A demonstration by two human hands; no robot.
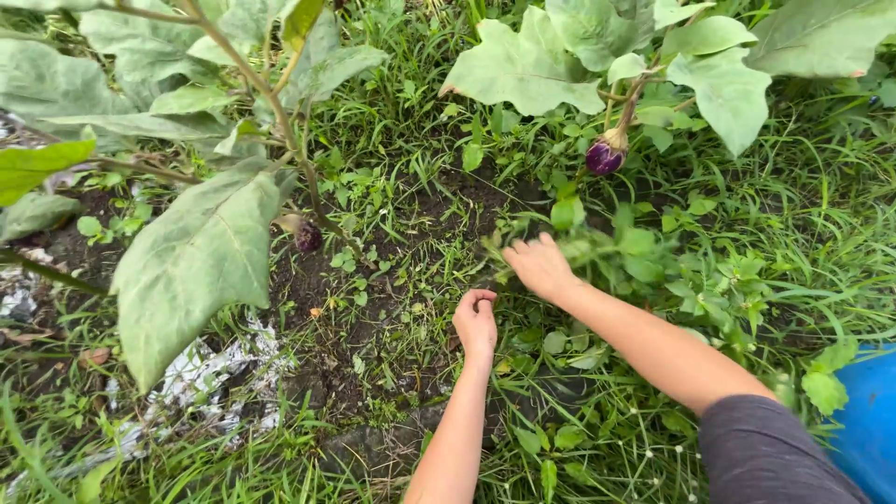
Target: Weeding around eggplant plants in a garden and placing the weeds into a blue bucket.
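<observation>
Weeds [523, 245] gripped low, close to the dark soil [373, 280], by the right hand [539, 266], fingers curled shut around a clump of stems just where they leave the ground, likely so the roots come with them. Left hand [475, 319] resting nearer the body, loosely fisted over short grass and small seedlings, fingertips tucked in on a few thin blades, touching the ground beside the bare patch. Both forearms reaching forward from the lower right, the right one in a dark grey sleeve [761, 448]. Small round purple eggplant [606, 154] hanging above and beyond the right hand on its stem, well apart from the fingers, shaded by broad pale green leaves [532, 65]. Second, duller fruit [306, 235] hanging to the left under a large drooping leaf [191, 271]. Crumpled silvery mulch sheet [201, 373] lying at lower left, partly overgrown by grass. Blue container edge [868, 420] showing at the right border, near the right elbow, contents hidden.
</observation>
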